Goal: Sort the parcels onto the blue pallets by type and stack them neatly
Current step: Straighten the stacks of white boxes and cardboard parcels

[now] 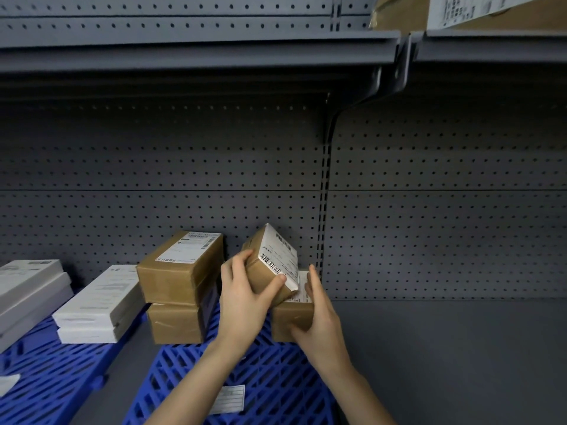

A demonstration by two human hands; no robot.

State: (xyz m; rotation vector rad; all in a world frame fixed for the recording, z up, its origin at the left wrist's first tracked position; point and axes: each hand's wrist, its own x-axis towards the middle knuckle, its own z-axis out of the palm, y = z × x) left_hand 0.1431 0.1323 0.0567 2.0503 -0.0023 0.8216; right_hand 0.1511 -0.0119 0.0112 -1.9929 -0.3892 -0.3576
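My left hand (245,299) grips a small brown cardboard parcel (271,262) with a white barcode label, held tilted above another brown parcel (291,317). That lower parcel rests at the back right of the middle blue pallet (270,378). My right hand (319,320) lies flat against its right side, fingers straight. Two brown parcels (181,280) stand stacked at the pallet's back left. On the left blue pallet (52,372) lie white flat parcels (98,305) in a stack, with grey-white ones (30,289) further left.
Grey pegboard shelving (429,210) backs the scene, with a shelf (199,53) overhead. The grey shelf surface (460,363) extends to the right of the pallets. A brown box (399,10) with a white label sits on the upper shelf at top right. A paper label (228,398) lies on the middle pallet.
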